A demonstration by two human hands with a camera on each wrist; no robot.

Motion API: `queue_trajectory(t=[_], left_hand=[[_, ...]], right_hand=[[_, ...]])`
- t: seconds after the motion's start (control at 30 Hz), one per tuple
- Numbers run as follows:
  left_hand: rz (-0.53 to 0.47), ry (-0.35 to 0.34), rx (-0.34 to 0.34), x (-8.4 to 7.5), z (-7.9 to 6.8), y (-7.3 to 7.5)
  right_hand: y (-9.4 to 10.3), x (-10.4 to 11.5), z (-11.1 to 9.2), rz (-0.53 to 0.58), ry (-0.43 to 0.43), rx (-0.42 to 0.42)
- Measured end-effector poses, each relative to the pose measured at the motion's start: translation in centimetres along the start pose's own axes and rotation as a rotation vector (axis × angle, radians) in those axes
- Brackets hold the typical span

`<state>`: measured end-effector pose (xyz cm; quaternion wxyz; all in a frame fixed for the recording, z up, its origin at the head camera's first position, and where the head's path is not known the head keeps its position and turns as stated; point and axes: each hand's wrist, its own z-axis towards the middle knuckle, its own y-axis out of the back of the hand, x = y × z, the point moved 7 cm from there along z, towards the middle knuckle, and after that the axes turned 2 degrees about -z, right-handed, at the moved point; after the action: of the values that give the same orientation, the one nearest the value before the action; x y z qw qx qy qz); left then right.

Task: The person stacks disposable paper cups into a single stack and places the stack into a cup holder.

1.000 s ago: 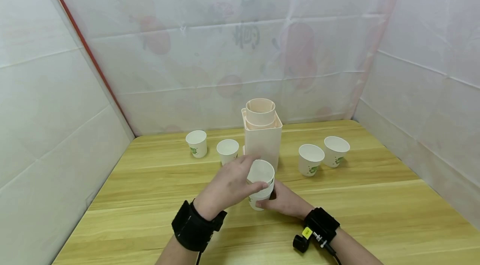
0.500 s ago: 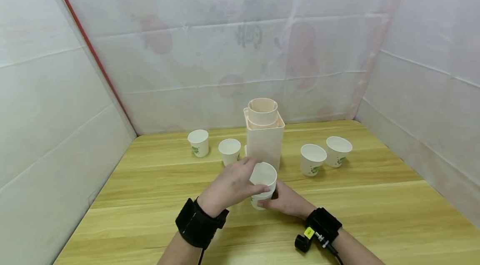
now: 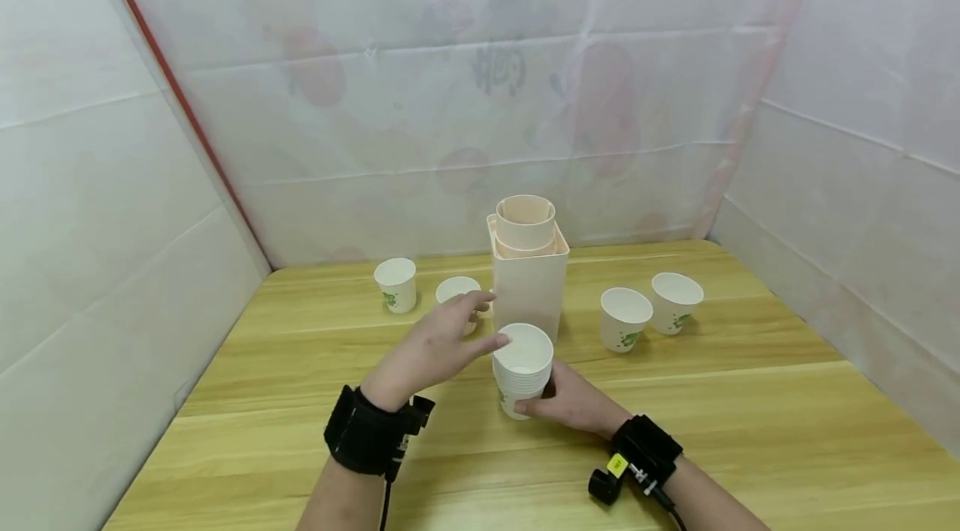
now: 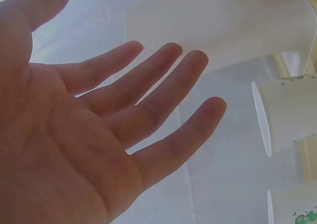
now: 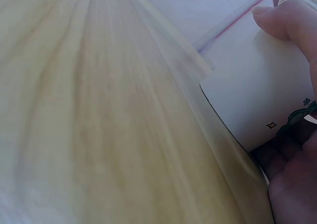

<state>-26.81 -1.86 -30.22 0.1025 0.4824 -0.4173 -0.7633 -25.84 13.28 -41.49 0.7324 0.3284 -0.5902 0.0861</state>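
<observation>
A stack of nested white paper cups (image 3: pixel 523 373) stands upright near the middle of the table, its lowest cup printed with a green pattern. My right hand (image 3: pixel 573 404) grips this stack low on its right side, thumb in front; in the right wrist view the hand (image 5: pixel 297 179) wraps the bottom paper cup (image 5: pixel 262 90). Just left of the stack's rim hovers my left hand (image 3: pixel 431 343), apart from the cups. Its fingers (image 4: pixel 168 149) are spread and hold nothing in the left wrist view. Behind the stack stands a pale pink square container (image 3: pixel 528 289) with a round tube in its top.
Single paper cups stand left of the container, one at the far left (image 3: pixel 395 285) and one partly behind my left hand (image 3: pixel 457 289). Two more, a nearer cup (image 3: pixel 625 320) and a farther cup (image 3: pixel 676 303), stand to the right. White sheeting (image 3: pixel 450 114) encloses the wooden table.
A second ago my left hand was around the stack's upper rim. It has come off and moved left, fingers spreading. The multiple rims of the stack now show; my right hand keeps its hold.
</observation>
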Motion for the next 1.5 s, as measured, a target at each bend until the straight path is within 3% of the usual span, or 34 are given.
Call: queue_trajectory(t=[0.2, 0.47, 0.6, 0.7, 0.9, 1.03, 1.3, 1.5], left_hand=[[-0.013, 0.024, -0.088, 1.5, 0.5, 1.5], [-0.08, 0.092, -0.285, 5.2, 1.3, 4.7], [-0.109, 0.154, -0.406, 7.3, 1.5, 6.5], [-0.085, 0.21, -0.458, 9.0, 1.7, 7.3], [0.019, 0.343, -0.485, 12.2, 1.7, 7.8], [0.059, 0.392, -0.49, 13.7, 2.0, 7.8], [0.065, 0.505, -0.441, 16.1, 2.5, 6.6], [0.034, 0.533, -0.451, 17.2, 2.4, 5.8]], right_hand=[[0.0, 0.0, 0.0, 0.001, 0.013, -0.002], [0.0, 0.0, 0.1, 0.0, 0.022, 0.001], [0.0, 0.1, 0.1, 0.001, 0.025, 0.002], [0.0, 0.1, 0.1, -0.002, 0.028, -0.003], [0.0, 0.2, 0.1, -0.006, 0.035, 0.0], [0.0, 0.2, 0.0, -0.005, 0.025, -0.005], [-0.1, 0.2, 0.0, 0.006, 0.023, 0.004], [-0.1, 0.2, 0.0, 0.008, 0.021, 0.003]])
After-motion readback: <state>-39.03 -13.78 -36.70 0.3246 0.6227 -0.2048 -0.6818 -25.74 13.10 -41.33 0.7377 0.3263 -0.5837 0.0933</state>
